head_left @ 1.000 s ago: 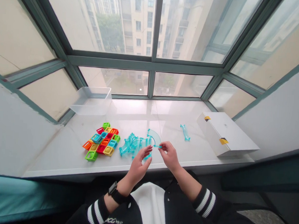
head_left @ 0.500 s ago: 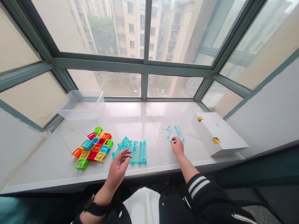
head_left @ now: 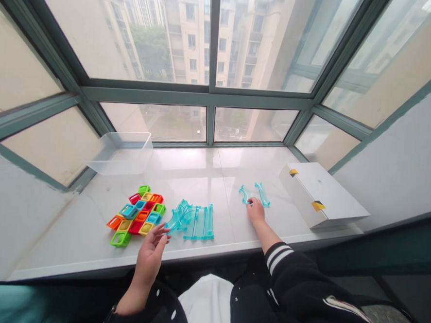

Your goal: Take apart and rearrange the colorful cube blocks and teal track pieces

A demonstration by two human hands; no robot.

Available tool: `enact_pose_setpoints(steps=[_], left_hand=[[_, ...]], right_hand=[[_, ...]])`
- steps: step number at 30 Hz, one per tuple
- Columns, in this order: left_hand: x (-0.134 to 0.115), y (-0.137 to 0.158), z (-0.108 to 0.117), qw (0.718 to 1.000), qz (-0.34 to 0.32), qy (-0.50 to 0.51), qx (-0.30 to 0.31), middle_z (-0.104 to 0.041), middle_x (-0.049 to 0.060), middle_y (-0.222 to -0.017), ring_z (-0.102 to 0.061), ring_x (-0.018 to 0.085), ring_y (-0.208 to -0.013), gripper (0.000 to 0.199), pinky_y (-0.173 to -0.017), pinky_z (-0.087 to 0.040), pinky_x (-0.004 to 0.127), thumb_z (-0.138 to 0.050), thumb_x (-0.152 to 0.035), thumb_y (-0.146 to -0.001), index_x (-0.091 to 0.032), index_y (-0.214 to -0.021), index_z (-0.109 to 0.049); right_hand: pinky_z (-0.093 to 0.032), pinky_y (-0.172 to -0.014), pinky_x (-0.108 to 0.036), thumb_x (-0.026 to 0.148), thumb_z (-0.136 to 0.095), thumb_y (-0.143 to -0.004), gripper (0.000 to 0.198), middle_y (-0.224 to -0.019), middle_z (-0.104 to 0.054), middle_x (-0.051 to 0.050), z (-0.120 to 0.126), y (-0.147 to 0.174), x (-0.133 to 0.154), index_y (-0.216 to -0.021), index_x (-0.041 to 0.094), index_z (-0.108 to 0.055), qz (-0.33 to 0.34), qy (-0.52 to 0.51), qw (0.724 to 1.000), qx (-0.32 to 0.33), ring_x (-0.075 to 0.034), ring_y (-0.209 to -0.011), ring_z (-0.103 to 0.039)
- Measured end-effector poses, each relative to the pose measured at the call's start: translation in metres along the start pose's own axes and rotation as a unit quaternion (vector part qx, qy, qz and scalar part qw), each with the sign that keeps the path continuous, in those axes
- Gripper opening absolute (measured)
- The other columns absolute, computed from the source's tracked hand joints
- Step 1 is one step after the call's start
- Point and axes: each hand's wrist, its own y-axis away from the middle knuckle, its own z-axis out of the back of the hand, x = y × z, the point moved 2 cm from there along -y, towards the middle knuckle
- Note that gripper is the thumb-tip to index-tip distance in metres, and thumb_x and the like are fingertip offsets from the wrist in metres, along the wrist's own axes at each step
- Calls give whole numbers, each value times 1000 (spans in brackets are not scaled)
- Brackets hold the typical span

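Note:
My right hand (head_left: 256,212) pinches the near end of a curved, see-through teal track piece (head_left: 243,194) lying on the white ledge. Just right of it is another teal track piece (head_left: 262,194), apart from my fingers. My left hand (head_left: 150,252) hovers at the ledge's front edge with its fingers loosely spread and nothing visible in them. Its fingertips are close to the left end of a bunch of teal track pieces (head_left: 209,221), some curved and some straight. Left of these lies a patch of coloured square blocks (head_left: 149,205) in red, orange, yellow, green and blue.
A clear plastic bin (head_left: 122,161) stands at the back left by the window. On the right sits a white box (head_left: 326,192) with yellow-and-black tabs. The ledge's front edge (head_left: 210,253) runs just before my body, and window frames (head_left: 190,99) rise behind.
My left hand has moved left and toward me, off the teal pieces. My right hand stays on the curved piece, while the piece beside it stands slightly farther from it. The view has shifted slightly.

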Motion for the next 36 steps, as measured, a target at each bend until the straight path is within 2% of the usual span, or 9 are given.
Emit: enact_pose_setpoints(steps=[15, 27, 32, 36], left_hand=[[14, 0, -8, 999, 48, 16, -2, -73, 10, -113, -72, 24, -94, 55, -85, -62, 42, -72, -52, -88, -21, -133, -63], [17, 2, -10, 998, 54, 18, -3, -73, 10, -112, -71, 22, -90, 54, -83, -62, 41, -73, -54, -87, -21, -129, -69], [19, 3, -9, 997, 71, 6, -5, -73, 9, -111, -69, 20, -84, 55, -84, -61, 41, -75, -58, -84, -20, -123, -73], [20, 4, -10, 998, 69, 6, -1, -73, 7, -101, -69, 20, -82, 58, -83, -60, 39, -80, -58, -80, -19, -123, -73]], right_hand=[[-47, -85, -32, 16, -61, -88, 18, -106, -67, -7, -5, 3, -6, -101, 23, -71, -4, 24, 1000, 3, -22, -95, -61], [-50, -86, -33, 19, -60, -86, 25, -102, -63, -7, 1, 8, 1, -105, 23, -77, -12, -6, 1000, 0, -21, -86, -61], [-53, -90, -37, 29, -60, -86, 37, -110, -62, -8, 10, 24, 4, -118, 21, -76, -20, -29, 999, -17, -18, -75, -60], [-54, -89, -40, 35, -58, -85, 39, -100, -66, -8, 19, 50, 2, -117, 18, -74, -22, -78, 996, -36, -21, -77, -61]])
